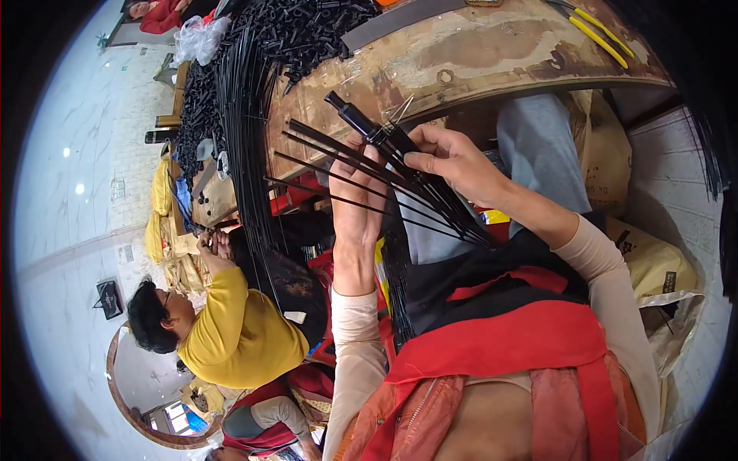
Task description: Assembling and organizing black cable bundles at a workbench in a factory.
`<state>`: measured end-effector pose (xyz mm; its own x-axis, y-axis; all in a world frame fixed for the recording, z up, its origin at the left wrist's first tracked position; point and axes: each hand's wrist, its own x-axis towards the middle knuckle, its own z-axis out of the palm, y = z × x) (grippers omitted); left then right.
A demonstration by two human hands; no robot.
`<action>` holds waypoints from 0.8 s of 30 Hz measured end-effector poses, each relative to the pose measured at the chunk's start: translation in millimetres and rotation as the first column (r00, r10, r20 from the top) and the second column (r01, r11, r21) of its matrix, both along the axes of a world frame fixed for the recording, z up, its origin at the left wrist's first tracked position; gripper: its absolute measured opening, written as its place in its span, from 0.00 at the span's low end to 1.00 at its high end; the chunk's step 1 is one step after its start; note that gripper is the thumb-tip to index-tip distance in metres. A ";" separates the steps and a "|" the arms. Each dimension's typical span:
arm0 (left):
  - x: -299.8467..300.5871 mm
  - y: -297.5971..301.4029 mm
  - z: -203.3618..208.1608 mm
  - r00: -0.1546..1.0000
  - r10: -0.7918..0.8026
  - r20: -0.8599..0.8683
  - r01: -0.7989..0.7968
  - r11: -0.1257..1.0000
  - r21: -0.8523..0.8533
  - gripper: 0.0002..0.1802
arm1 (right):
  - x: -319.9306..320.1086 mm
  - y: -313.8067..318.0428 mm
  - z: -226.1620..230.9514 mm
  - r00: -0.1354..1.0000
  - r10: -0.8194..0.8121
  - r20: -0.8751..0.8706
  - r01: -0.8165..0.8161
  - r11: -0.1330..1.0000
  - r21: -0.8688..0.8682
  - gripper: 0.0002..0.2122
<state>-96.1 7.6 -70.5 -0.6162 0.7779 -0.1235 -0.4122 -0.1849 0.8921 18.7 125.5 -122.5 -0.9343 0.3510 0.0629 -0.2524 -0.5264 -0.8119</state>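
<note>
My left hand (355,188) is closed round a black plastic tube fitting (352,115), which looks like an umbrella runner. Several thin black rods (430,221), like umbrella ribs, fan out over that hand and come together above my lap. My right hand (453,157) pinches the flat black rods just beside the fitting, thumb against fingers. A thin pale wire (401,109) sticks up between the two hands. The exact joint of rods and fitting is partly covered by my fingers.
The worn wooden table (492,42) curves across in front. On it lie a heap of black plastic fittings (307,31), a long bundle of black rods (242,100) and yellow-handled pliers (596,38). At the left a person in yellow (238,330) works. A sack (653,261) stands at right.
</note>
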 end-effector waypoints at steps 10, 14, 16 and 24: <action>-25.7 -3.8 -16.9 0.994 -0.090 0.061 0.083 0.991 0.107 0.16 | -16.5 8.8 -15.0 0.995 0.101 -0.015 -0.102 0.960 -0.261 0.09; -32.1 -2.7 -19.6 0.993 -0.091 0.074 0.084 0.992 0.093 0.16 | -19.4 13.1 -19.5 0.987 0.152 -0.048 -0.159 0.917 -0.366 0.08; -44.2 -1.3 -23.0 0.964 -0.254 0.079 0.237 0.954 0.184 0.17 | -19.7 13.7 -20.9 0.979 0.192 -0.074 -0.205 0.883 -0.422 0.08; -47.3 -4.5 -26.5 0.956 -0.282 0.077 0.277 0.958 0.074 0.16 | -18.8 14.0 -27.7 0.965 0.252 -0.073 -0.256 0.840 -0.479 0.07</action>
<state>-143.3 3.1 -97.0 -0.3621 0.9253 -0.1130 -0.5299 -0.1046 0.8416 -0.1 139.4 -150.3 -0.9950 0.0898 -0.0446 -0.0611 -0.8960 -0.4399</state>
